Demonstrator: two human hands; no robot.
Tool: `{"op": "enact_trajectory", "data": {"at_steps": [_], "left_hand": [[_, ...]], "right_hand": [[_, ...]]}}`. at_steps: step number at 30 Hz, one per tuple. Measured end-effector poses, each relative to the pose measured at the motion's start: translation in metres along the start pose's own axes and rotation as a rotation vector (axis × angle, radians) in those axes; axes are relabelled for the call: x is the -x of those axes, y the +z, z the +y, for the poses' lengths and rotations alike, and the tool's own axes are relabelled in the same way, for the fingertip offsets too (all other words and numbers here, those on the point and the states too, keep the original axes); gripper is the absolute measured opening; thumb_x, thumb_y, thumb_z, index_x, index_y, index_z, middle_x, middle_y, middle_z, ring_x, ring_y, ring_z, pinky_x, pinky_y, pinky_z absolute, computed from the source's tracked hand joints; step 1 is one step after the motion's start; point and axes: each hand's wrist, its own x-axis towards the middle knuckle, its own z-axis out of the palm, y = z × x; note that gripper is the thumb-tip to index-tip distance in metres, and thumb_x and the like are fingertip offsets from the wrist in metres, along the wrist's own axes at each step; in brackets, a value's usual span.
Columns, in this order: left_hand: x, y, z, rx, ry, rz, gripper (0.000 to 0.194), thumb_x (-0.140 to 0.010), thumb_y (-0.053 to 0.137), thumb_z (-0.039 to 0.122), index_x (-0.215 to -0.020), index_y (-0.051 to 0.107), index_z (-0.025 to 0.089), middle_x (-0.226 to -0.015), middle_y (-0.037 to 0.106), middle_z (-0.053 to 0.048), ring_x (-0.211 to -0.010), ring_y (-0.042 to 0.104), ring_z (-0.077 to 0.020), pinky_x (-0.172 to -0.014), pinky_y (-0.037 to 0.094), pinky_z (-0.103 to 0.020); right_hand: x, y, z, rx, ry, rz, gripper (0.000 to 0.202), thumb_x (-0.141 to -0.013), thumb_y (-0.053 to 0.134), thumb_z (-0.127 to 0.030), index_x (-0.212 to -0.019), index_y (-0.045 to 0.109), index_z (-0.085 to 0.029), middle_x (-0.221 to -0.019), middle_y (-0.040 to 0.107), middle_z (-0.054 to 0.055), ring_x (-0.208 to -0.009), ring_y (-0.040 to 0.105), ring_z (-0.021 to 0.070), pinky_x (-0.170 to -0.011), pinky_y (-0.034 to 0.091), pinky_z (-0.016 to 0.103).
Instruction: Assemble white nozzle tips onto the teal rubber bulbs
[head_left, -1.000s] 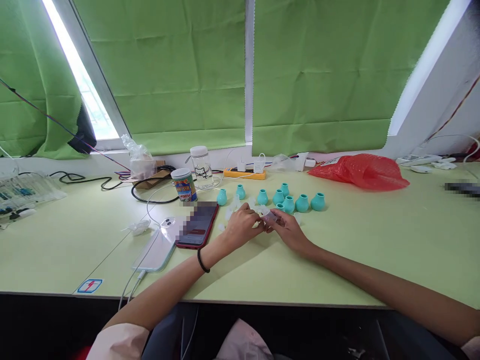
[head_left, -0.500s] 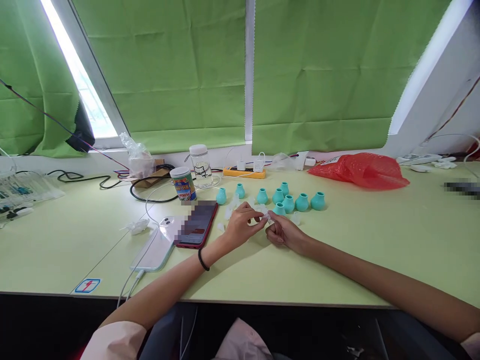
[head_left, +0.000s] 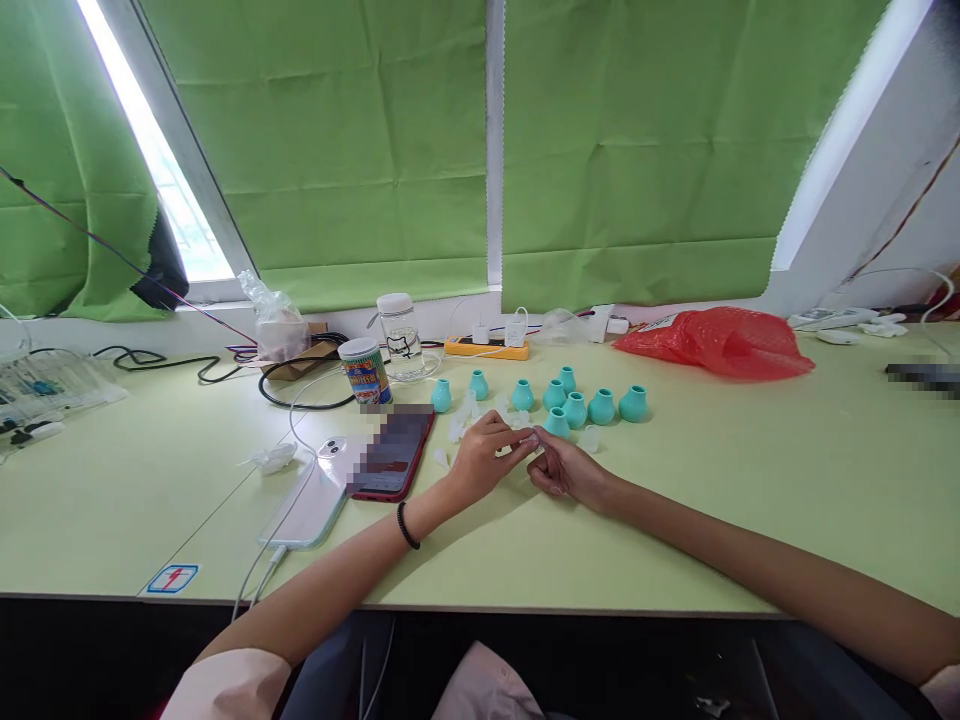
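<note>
My left hand (head_left: 491,455) and my right hand (head_left: 562,465) meet over the pale table, fingertips together. Between them is a small translucent piece (head_left: 537,444), pinched by both hands and largely covered by the fingers. Just beyond the hands stand several small turquoise vase-shaped pieces (head_left: 601,406), open at the top. Loose translucent pieces (head_left: 466,412) lie behind my left hand, and another (head_left: 590,439) rests beyond my right hand.
Left of my hands lie a dark-screened phone (head_left: 397,455) and a white phone (head_left: 315,495) with a cable. Behind stand a printed canister (head_left: 365,372), a clear jar (head_left: 402,340) and a yellow power strip (head_left: 486,348). A red plastic bag (head_left: 716,343) lies at the back right.
The fingertips of both hands have drawn closer together, covering more of the small translucent piece. The view has shifted very slightly.
</note>
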Motion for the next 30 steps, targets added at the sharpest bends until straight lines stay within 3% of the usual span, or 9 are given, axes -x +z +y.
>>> {"op": "enact_trajectory", "data": {"at_steps": [6,12,16,21,30], "left_hand": [[0.004,0.004,-0.003,-0.055,0.005,-0.024,0.023,-0.078,0.044,0.029,-0.083,0.063,0.015,-0.053,0.057,-0.002,-0.052,0.042,-0.0100,-0.049,0.037,-0.022],[0.006,0.002,-0.003,-0.195,0.007,-0.113,0.027,-0.081,0.039,0.028,-0.079,0.063,0.015,-0.052,0.056,-0.003,-0.054,0.043,-0.0108,-0.048,0.034,-0.021],[0.004,-0.002,0.002,-0.243,0.017,-0.169,0.028,-0.081,0.038,0.027,-0.084,0.061,0.013,-0.051,0.055,-0.003,-0.055,0.044,-0.0118,-0.050,0.034,-0.022],[0.002,-0.006,0.010,-0.116,-0.048,-0.131,0.022,-0.075,0.045,0.023,-0.089,0.060,0.015,-0.052,0.057,-0.001,-0.053,0.043,-0.0115,-0.051,0.036,-0.023],[0.004,-0.006,0.011,0.032,-0.089,0.014,0.019,-0.069,0.046,0.016,-0.081,0.060,0.012,-0.052,0.055,-0.001,-0.055,0.046,-0.0108,-0.052,0.038,-0.021]], "right_hand": [[0.002,-0.002,-0.003,0.026,0.034,-0.079,0.056,-0.079,0.009,-0.054,-0.041,0.028,-0.018,-0.027,0.029,-0.003,-0.029,0.023,0.0057,-0.036,0.017,0.020],[0.004,0.000,-0.004,-0.008,-0.032,-0.037,0.046,-0.079,0.025,-0.050,-0.049,0.037,-0.017,-0.027,0.032,-0.006,-0.028,0.020,0.0051,-0.036,0.014,0.020],[0.003,-0.002,-0.004,-0.043,-0.008,-0.067,0.050,-0.079,0.025,-0.050,-0.043,0.035,-0.017,-0.026,0.032,-0.004,-0.029,0.022,0.0050,-0.037,0.017,0.021],[0.003,-0.003,-0.004,-0.046,0.006,-0.109,0.051,-0.080,0.022,-0.049,-0.050,0.045,-0.015,-0.027,0.034,-0.004,-0.029,0.022,0.0053,-0.038,0.016,0.022],[0.006,0.001,-0.004,-0.081,-0.010,-0.178,0.042,-0.080,0.023,-0.044,-0.055,0.041,-0.016,-0.027,0.037,-0.004,-0.029,0.023,0.0055,-0.038,0.014,0.022]]}}
